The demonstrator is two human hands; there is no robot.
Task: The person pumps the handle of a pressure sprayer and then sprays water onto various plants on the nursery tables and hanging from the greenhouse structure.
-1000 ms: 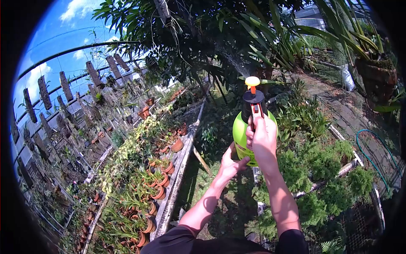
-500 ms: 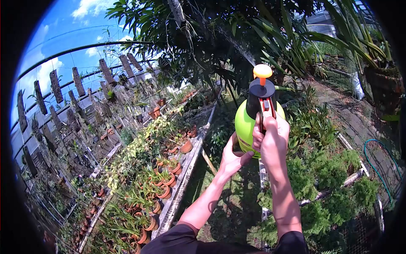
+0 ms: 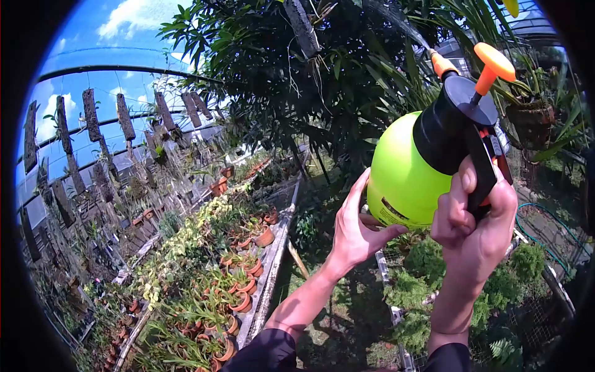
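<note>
A lime-green pump sprayer (image 3: pixel 406 170) with a black neck is held up in front of me, tilted so its orange nozzle (image 3: pixel 442 63) points up and to the left. Fine water spray leaves the nozzle tip. My right hand (image 3: pixel 477 214) is closed around the black handle (image 3: pixel 482 167), below the orange pump knob (image 3: pixel 494 64). Cupped against the bottle's lower left side is my left hand (image 3: pixel 359 226), its thumb under the base and its fingers partly hidden behind the bottle.
Rows of clay pots (image 3: pixel 242 302) with plants line a bench at the left. Bark slabs (image 3: pixel 91 115) hang on wires behind them. One slab (image 3: pixel 302 28) hangs ahead near a leafy tree. A hanging pot (image 3: pixel 530 124) and green hose (image 3: pixel 545 229) are at right.
The sprayer has come closer and higher, and has tipped to the right. Its nozzle now shows from the side. Both hands moved with it and keep their hold; spray continues.
</note>
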